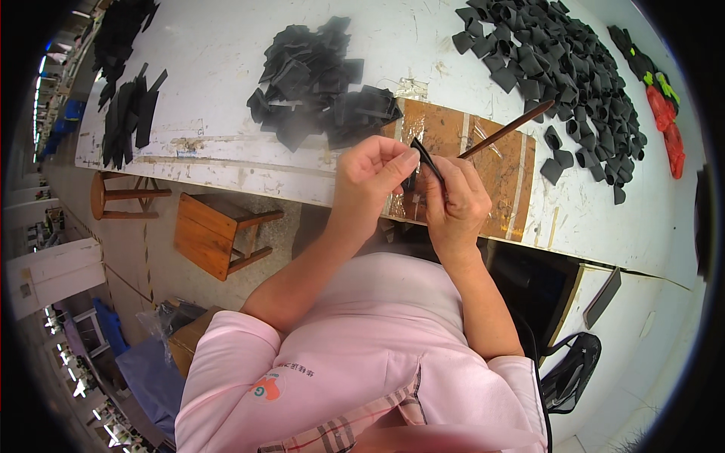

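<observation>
Above the near edge of the table, both hands meet at a small folded black fabric piece (pixel 427 158). My left hand (pixel 370 172) is closed, thumb and forefinger pinched together at the piece's upper left side. My right hand (pixel 459 198) grips the same piece between thumb and fingers. From behind the right hand's fingers a slim dark brown stick (pixel 507 130) slants up to the right; whether the hand holds it or it lies on the board cannot be told. Beneath the hands is a brown board (pixel 495 177) with strips of clear tape.
A heap of flat black pieces (pixel 302 83) lies left of the board. Many folded black pieces (pixel 544 60) spread over the right side. Black strips (pixel 132 113) lie far left. Wooden stools (pixel 208 234) stand by the white table (pixel 219 170). A red bag (pixel 664 113) lies far right.
</observation>
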A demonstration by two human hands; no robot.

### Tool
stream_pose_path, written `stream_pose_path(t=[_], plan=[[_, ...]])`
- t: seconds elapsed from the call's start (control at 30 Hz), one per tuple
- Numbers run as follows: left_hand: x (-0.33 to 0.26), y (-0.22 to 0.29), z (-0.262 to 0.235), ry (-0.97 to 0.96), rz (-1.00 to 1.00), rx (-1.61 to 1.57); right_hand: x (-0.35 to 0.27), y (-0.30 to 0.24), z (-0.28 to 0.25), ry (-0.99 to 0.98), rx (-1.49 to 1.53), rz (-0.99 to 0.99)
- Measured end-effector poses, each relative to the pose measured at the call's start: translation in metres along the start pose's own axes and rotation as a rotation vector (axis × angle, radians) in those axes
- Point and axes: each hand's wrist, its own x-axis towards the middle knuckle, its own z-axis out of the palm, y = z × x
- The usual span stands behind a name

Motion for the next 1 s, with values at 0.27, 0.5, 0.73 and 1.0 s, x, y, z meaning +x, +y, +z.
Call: stream_pose_path(t=[0.27,0.5,0.73,1.0], plan=[[0.007,-0.001,-0.008,-0.010,-0.166,-0.085,-0.004,0.005,-0.008,-0.081,-0.390,-0.390],[0.001,0.004,-0.002,-0.033,0.046,0.236,0.002,-0.010,-0.014,-0.149,-0.122,-0.168],[-0.012,-0.008,0.020,0.120,0.559,0.601,0.006,-0.016,-0.019,-0.094,0.086,0.048],[-0.002,0.017,0.024,-0.092,-0.258,-0.480,0.006,-0.017,-0.032,0.061,-0.072,0.114]])
